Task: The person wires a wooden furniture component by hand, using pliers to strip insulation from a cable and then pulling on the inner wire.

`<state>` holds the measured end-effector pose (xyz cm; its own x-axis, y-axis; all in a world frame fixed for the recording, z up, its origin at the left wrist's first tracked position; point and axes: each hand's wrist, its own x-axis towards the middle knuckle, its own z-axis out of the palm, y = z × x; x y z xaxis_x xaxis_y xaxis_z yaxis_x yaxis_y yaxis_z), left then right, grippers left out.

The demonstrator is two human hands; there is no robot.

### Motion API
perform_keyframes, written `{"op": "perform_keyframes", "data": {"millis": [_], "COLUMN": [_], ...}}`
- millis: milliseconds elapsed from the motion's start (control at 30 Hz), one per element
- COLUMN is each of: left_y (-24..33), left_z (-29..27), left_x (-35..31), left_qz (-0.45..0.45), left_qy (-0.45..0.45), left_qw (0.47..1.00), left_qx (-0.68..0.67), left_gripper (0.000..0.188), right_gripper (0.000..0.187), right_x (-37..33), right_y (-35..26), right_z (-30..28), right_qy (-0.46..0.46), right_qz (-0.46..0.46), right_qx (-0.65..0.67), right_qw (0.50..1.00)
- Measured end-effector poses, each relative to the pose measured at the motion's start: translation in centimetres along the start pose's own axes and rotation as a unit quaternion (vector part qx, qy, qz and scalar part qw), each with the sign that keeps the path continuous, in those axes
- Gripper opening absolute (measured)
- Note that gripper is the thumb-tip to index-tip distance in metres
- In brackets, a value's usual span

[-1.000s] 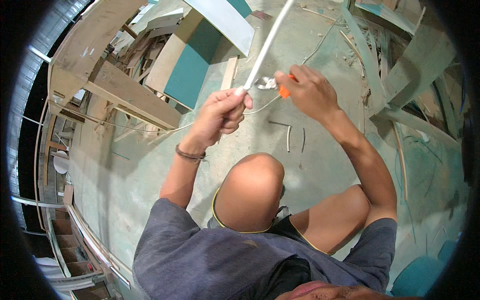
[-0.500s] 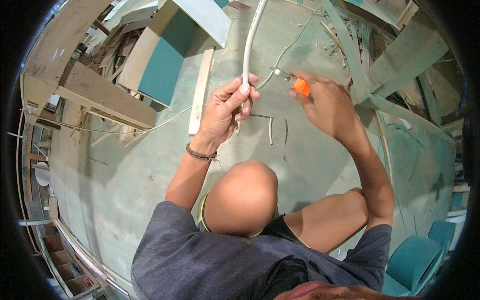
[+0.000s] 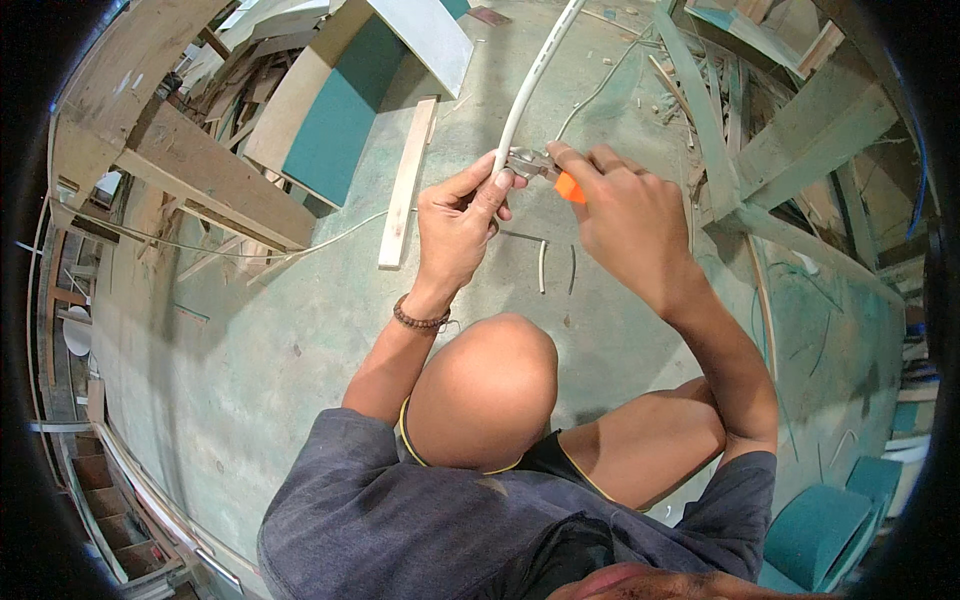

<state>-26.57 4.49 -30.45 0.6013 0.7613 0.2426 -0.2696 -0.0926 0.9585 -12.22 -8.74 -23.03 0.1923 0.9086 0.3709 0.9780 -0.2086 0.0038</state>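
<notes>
A wooden slat lies on the floor left of the left hand

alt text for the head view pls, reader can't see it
A crouching person's left hand grips a white cable while the right hand sets orange-handled pliers against its end. Wood planks and offcuts lie on the green floor.

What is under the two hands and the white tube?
Under the left hand, right hand and white tube lies the green floor, with two short strips and a wooden slat. The hands cover most of the orange-handled pliers.
</notes>
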Motion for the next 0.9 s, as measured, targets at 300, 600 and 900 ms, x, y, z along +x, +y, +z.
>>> {"op": "perform_keyframes", "data": {"millis": [300, 600, 900], "left_y": [-0.1, 0.2, 1.2], "left_z": [0.4, -0.6, -1.2], "left_x": [-0.2, 0.2, 0.4], "left_qz": [0.009, 0.013, -0.005], "left_qy": [0.012, -0.005, -0.022], "left_qw": [1.000, 0.998, 0.999], "left_qx": [-0.001, 0.063, 0.029], "left_gripper": [0.033, 0.033, 0.031], "right_gripper": [0.038, 0.042, 0.050], "right_x": [0.2, 0.9, 0.9], "right_y": [0.1, 1.3, 1.5], "right_z": [0.1, 1.6, 1.8], "right_qy": [-0.005, -0.093, 0.042], "right_qz": [-0.014, 0.014, -0.073], "right_qx": [0.001, 0.135, 0.017], "right_qw": [1.000, 0.986, 0.996]}}
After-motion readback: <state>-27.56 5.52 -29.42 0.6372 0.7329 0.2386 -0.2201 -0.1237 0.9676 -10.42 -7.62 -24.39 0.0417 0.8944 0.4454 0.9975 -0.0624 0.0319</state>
